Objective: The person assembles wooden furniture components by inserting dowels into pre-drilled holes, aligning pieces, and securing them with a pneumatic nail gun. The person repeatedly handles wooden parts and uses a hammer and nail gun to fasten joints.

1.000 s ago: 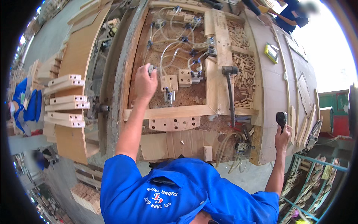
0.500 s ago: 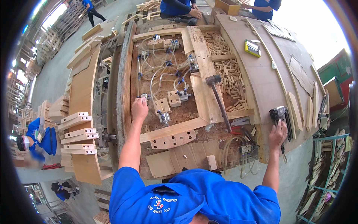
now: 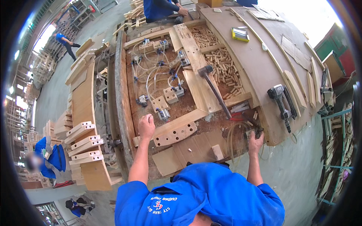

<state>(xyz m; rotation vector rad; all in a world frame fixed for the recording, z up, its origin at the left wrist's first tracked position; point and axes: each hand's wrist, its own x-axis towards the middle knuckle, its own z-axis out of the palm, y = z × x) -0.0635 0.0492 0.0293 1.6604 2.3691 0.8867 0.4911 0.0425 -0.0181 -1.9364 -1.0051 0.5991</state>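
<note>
My left hand (image 3: 146, 127) is closed above the near-left corner of the wooden jig frame (image 3: 184, 121). Whatever its curled fingers hold, if anything, is hidden. Just beyond it are a small pneumatic cylinder (image 3: 142, 100) and another cylinder (image 3: 163, 114) beside a drilled wood block (image 3: 160, 103). At the bench's near right, my right hand (image 3: 255, 141) grips a small air valve (image 3: 249, 133) with clear hoses (image 3: 230, 141) running from it. A nail gun (image 3: 278, 98) lies on the right-hand tabletop, apart from my hand. Close to my left wrist lies a curved drilled wood piece (image 3: 175, 134).
A hammer (image 3: 214, 90) lies across the frame beside a bin of wooden dowels (image 3: 222, 66). Cardboard (image 3: 181, 150) covers the near edge. Drilled wood parts (image 3: 85, 145) are stacked at left. A co-worker (image 3: 160, 9) sits at the far side; others are at left.
My right hand has left the nail gun and moved left to the air valve. My left hand has drawn back from the small cylinder toward me. The view has shifted slightly.
</note>
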